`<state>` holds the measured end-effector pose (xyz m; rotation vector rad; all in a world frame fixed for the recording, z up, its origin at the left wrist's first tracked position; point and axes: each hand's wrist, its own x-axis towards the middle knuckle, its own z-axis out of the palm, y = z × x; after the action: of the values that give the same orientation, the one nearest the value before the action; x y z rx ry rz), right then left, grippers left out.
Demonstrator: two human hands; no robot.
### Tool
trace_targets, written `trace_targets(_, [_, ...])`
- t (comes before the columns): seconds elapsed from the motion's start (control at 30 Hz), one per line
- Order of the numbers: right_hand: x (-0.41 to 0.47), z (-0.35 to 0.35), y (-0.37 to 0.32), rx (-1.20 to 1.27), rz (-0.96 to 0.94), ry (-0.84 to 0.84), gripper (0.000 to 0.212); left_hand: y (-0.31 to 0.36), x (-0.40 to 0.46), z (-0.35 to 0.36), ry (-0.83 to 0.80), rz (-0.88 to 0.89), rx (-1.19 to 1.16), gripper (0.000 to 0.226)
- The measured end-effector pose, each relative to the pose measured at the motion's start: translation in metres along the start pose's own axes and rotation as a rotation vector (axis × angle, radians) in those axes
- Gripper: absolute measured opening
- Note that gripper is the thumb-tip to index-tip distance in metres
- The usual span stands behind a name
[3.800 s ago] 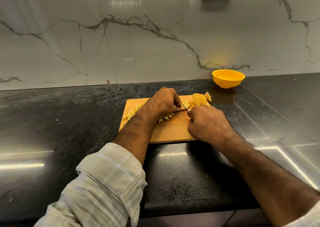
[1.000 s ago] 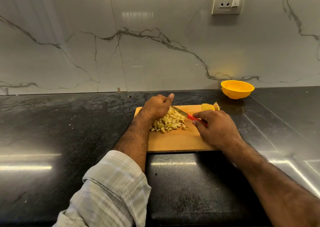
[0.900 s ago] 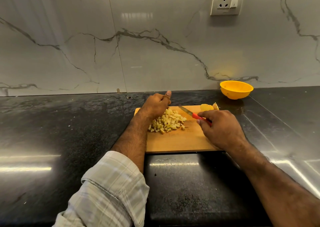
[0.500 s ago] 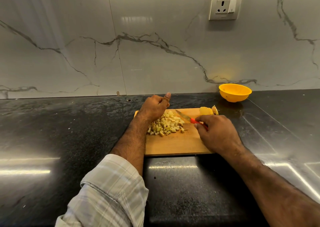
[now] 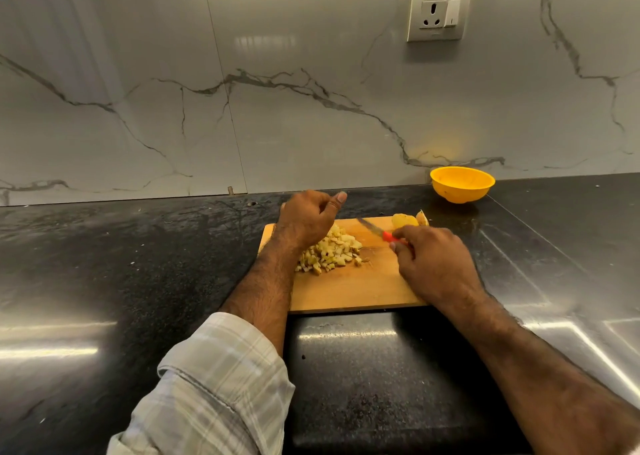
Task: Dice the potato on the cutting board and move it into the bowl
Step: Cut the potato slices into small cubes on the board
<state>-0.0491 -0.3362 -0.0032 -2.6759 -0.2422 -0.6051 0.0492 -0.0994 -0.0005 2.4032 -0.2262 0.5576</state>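
head view looks down on a wooden cutting board on a dark counter. the left hand sits at the far left of the board with fingers loosely curled and thumb raised, holding nothing, its knuckles against a heap of diced potato. the right hand is closed around the red handle of a small knife, whose blade points far and left, toward the heap and the other hand. two uncut potato pieces lie at the far right edge of the board, just beyond the knife hand. the yellow bowl stands on the counter by the wall, apart from the board and far right of it; it looks empty.

the main risk, as i judge it, is the blade tip so close to the bare left hand: a quick reach across for the uncut pieces could meet it. those pieces sit right at the board's rim and could roll off if nudged. the dice are small and loose, so carrying them across the gap to the bowl could scatter some on the counter.

the counter is glossy black speckled stone with bright glare streaks and a few pale specks. behind it rises a white marble-look wall with grey veins and a power socket.
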Motion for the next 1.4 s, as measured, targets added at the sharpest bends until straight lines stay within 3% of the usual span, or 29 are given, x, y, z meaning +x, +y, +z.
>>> trace_targets(0.1, [0.000, -0.006, 0.012, 0.108, 0.040, 0.268, 0.026, 0.009, -0.002, 0.003, -0.002, 0.064, 0.199, 0.045])
trace_targets(0.23, [-0.001, -0.011, 0.022, 0.156, 0.169, 0.372, 0.016, 0.035, -0.008, 0.015, -0.091, 0.167, 0.274, 0.041])
trace_targets(0.37, [0.000, -0.012, 0.026, 0.104, 0.240, 0.316, 0.016, 0.072, -0.014, 0.043, -0.241, 0.226, 0.304, 0.064])
trace_targets(0.53, [-0.001, -0.010, 0.023, -0.015, 0.234, 0.196, 0.022, 0.086, -0.010, 0.066, -0.372, 0.132, 0.250, 0.078])
trace_targets(0.77, [-0.001, -0.007, 0.021, -0.040, 0.194, 0.156, 0.027, 0.078, 0.000, 0.076, -0.313, 0.023, 0.043, 0.068])
trace_targets(0.97, [-0.001, -0.009, 0.016, -0.035, 0.191, 0.107, 0.030, 0.078, -0.002, 0.073, -0.311, 0.020, -0.003, 0.068])
trace_targets(1.23, [0.000, -0.011, 0.015, -0.094, 0.227, 0.089, 0.027, 0.072, -0.009, 0.049, -0.309, 0.028, 0.188, 0.034])
trace_targets(1.4, [-0.002, -0.012, 0.014, -0.057, 0.201, 0.131, 0.023, 0.074, -0.015, 0.048, -0.402, 0.080, 0.311, 0.024])
